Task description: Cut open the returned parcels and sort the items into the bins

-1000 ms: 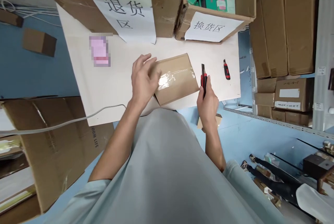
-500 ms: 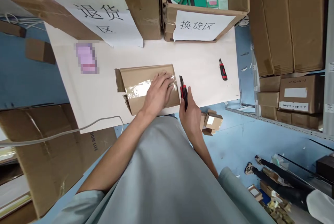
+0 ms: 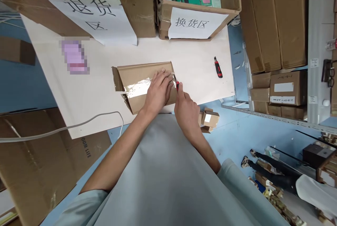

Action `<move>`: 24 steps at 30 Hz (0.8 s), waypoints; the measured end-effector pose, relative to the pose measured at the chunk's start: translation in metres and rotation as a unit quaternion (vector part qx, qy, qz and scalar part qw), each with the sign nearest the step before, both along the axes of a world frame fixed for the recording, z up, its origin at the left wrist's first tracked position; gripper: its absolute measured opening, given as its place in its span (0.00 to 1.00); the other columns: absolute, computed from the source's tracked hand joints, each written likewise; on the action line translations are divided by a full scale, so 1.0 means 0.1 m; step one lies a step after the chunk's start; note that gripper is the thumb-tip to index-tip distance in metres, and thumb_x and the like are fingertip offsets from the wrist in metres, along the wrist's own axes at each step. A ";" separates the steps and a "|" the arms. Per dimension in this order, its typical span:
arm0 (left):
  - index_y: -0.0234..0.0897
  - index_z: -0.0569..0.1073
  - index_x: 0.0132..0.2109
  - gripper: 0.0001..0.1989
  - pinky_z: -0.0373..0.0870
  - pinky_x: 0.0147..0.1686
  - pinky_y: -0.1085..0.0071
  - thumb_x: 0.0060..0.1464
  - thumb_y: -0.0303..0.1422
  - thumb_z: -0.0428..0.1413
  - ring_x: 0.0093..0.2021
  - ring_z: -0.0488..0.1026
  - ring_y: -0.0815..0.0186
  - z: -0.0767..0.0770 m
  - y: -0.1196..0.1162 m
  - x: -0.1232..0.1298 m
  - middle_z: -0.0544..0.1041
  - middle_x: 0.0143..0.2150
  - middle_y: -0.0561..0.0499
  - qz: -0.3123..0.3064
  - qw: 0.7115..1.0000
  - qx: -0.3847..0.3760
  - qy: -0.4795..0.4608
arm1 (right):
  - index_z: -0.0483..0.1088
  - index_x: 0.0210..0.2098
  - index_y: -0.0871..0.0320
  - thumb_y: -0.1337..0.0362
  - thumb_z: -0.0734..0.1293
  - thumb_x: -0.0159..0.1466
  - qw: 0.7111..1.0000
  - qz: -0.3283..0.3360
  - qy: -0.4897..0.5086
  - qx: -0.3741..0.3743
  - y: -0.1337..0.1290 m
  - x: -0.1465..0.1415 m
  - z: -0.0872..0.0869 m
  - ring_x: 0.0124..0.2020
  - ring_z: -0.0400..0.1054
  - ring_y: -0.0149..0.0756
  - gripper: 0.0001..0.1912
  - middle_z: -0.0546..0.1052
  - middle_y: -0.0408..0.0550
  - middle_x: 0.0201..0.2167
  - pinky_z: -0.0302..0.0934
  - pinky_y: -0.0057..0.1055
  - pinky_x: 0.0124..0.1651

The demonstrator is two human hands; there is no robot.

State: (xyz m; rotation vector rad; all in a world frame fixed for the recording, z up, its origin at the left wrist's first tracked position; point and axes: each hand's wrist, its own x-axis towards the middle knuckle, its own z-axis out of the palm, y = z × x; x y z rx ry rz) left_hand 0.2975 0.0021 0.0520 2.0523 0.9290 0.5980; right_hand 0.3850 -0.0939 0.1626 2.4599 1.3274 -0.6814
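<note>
Cutting open a taped cardboard parcel (image 3: 137,85), by the look of it. Lying flat near the front edge of the tabletop (image 3: 100,60), long side across, with a shiny tape strip (image 3: 137,87) running along its top and the far-left end flap already sprung open. Pinned down by the left hand (image 3: 157,90), palm flat on the parcel's right half, fingers (image 3: 164,76) spread loosely and pressing rather than gripping. At the parcel's right end, the right hand (image 3: 186,111) curled shut around a red-and-black box cutter (image 3: 178,85), only its tip showing past the knuckles, touching or just beside the taped edge; blade contact cannot be told. Next move likely calls for a shallow, steady draw along the tape seam, keeping the blade clear of the holding fingers close beside it. A second cutter (image 3: 218,67) lying well apart to the right.
</note>
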 end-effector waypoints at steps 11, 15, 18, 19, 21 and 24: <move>0.49 0.78 0.66 0.20 0.55 0.86 0.38 0.77 0.35 0.48 0.83 0.65 0.49 -0.09 -0.04 0.08 0.81 0.70 0.45 0.014 0.998 -0.034 -0.045 | 0.38 0.89 0.55 0.70 0.60 0.81 0.992 0.027 -0.080 -0.089 0.10 -0.21 0.25 0.47 0.86 0.44 0.43 0.85 0.59 0.49 0.77 0.34 0.49; 0.46 0.79 0.63 0.18 0.55 0.86 0.37 0.77 0.34 0.48 0.83 0.65 0.48 -0.15 -0.03 0.08 0.79 0.71 0.44 0.000 0.999 -0.022 -0.044 | 0.35 0.89 0.56 0.73 0.60 0.79 0.989 0.027 -0.087 -0.119 -0.06 -0.31 0.31 0.46 0.86 0.44 0.46 0.87 0.59 0.47 0.77 0.32 0.46; 0.44 0.79 0.62 0.18 0.54 0.86 0.38 0.76 0.33 0.48 0.82 0.65 0.48 -0.15 -0.03 0.06 0.78 0.72 0.42 -0.004 0.999 -0.020 -0.041 | 0.34 0.89 0.56 0.74 0.60 0.78 0.988 0.024 -0.090 -0.127 -0.15 -0.37 0.33 0.45 0.87 0.44 0.47 0.87 0.59 0.47 0.77 0.31 0.44; 0.43 0.79 0.62 0.18 0.54 0.86 0.38 0.76 0.32 0.48 0.82 0.65 0.47 -0.15 -0.03 0.05 0.78 0.73 0.41 -0.006 0.999 -0.021 -0.041 | 0.34 0.89 0.56 0.74 0.61 0.78 0.988 0.023 -0.090 -0.127 -0.17 -0.38 0.33 0.45 0.87 0.44 0.47 0.87 0.59 0.47 0.77 0.32 0.44; 0.42 0.80 0.62 0.19 0.52 0.86 0.38 0.75 0.32 0.48 0.83 0.64 0.47 -0.13 -0.03 0.04 0.78 0.73 0.40 -0.010 0.999 -0.026 -0.042 | 0.35 0.89 0.56 0.74 0.61 0.78 0.988 0.021 -0.090 -0.122 -0.19 -0.40 0.33 0.44 0.87 0.44 0.47 0.87 0.59 0.47 0.77 0.32 0.44; 0.42 0.79 0.63 0.19 0.51 0.86 0.35 0.75 0.32 0.48 0.84 0.63 0.46 -0.11 -0.05 0.02 0.77 0.74 0.40 -0.009 0.998 -0.040 -0.050 | 0.38 0.89 0.55 0.73 0.59 0.80 0.991 0.016 -0.089 -0.100 -0.18 -0.40 0.32 0.43 0.86 0.43 0.44 0.87 0.57 0.47 0.76 0.32 0.45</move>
